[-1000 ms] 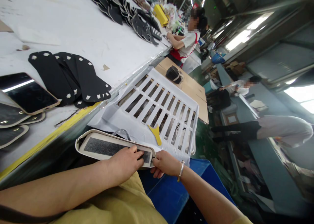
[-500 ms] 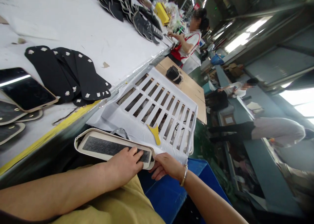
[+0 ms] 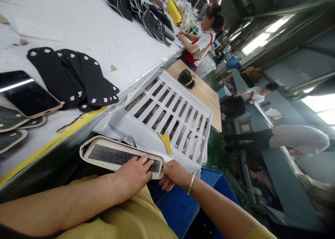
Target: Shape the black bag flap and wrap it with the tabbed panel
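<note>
A long cream-edged piece with a dark grey panel (image 3: 110, 156) lies across my lap, beside the table edge. My left hand (image 3: 136, 176) rests on its right part, fingers over the panel and pressing the piece. At its right end, my right hand (image 3: 174, 174) pinches the rim between thumb and forefinger, with the other fingers curled below. Just beyond the piece, a white slatted crate (image 3: 157, 101) has a yellow forked tool (image 3: 165, 142) lying on it.
On the white table (image 3: 86, 26) are black cut pieces (image 3: 91, 75), a phone (image 3: 28, 94) and dark stacked parts. A blue bin (image 3: 180, 207) stands below my right forearm. Behind the crate is cardboard (image 3: 206, 99) with a tied black bundle (image 3: 186, 78). Several people are farther off.
My right hand has shifted slightly up and left along the piece's right end. My left hand stays in nearly the same place. The person in red has moved their hands.
</note>
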`<state>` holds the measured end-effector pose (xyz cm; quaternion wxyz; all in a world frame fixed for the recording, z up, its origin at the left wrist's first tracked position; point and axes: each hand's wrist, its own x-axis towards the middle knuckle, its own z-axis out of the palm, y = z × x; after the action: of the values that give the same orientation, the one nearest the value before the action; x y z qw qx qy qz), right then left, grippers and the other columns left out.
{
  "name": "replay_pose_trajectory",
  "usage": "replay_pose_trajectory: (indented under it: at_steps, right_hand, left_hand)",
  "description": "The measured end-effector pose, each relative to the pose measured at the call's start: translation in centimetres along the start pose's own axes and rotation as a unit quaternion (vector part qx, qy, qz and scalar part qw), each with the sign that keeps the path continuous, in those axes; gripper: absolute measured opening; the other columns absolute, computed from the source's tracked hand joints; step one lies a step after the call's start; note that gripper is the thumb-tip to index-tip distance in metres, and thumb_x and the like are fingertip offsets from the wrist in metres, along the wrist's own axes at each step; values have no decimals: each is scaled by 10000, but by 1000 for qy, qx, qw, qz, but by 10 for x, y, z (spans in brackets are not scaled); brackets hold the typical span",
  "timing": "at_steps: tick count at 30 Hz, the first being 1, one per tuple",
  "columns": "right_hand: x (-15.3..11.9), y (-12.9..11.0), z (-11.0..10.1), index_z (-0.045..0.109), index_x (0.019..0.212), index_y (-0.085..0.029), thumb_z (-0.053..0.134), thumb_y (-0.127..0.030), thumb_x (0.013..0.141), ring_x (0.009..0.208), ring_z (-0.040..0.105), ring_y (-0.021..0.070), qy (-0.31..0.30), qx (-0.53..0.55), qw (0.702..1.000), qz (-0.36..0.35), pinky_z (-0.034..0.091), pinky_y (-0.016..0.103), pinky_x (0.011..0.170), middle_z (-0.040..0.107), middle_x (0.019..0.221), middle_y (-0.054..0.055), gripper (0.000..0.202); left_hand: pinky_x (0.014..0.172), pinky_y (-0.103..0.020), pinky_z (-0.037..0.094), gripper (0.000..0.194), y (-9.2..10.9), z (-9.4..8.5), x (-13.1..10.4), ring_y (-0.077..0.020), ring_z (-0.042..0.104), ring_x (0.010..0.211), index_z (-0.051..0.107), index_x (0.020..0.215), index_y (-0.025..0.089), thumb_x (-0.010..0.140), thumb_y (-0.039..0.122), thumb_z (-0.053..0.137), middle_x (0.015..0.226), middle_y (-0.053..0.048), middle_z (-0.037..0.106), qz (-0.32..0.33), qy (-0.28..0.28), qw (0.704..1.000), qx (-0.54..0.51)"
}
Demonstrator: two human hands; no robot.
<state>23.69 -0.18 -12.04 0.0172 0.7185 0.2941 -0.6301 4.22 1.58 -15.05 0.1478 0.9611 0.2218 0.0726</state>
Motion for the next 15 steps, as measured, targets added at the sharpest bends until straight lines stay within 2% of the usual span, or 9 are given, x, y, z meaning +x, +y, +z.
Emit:
replay_pose_trajectory:
  at_steps: [3,8,15]
  right_hand:
    - [0,0,-1,565,595,-133,448,-221,838,426,615,123,5,1,1000,6,513,197,400,665,536,45,284]
    - [0,1,-5,585,623,-135,446,-273,852,459,627,128,-20,14,1000,-20,533,213,446,691,590,66,302]
    - [1,5,-1,565,697,-135,391,-200,851,445,628,141,-20,24,999,-37,519,223,401,687,588,52,242]
  left_hand:
    - [680,-367,422,138,-1,0,0,-280,526,1015,659,892,225,843,269,538,1279,-69,549,-1,-3,1000,-2]
    - [675,-354,416,144,-3,-1,1,-270,527,1009,663,903,228,846,267,537,1274,-60,555,-7,-2,1000,-1]
    - [689,-355,400,146,0,-1,1,-272,520,1023,672,907,231,835,275,554,1286,-66,546,-10,-1,1000,3]
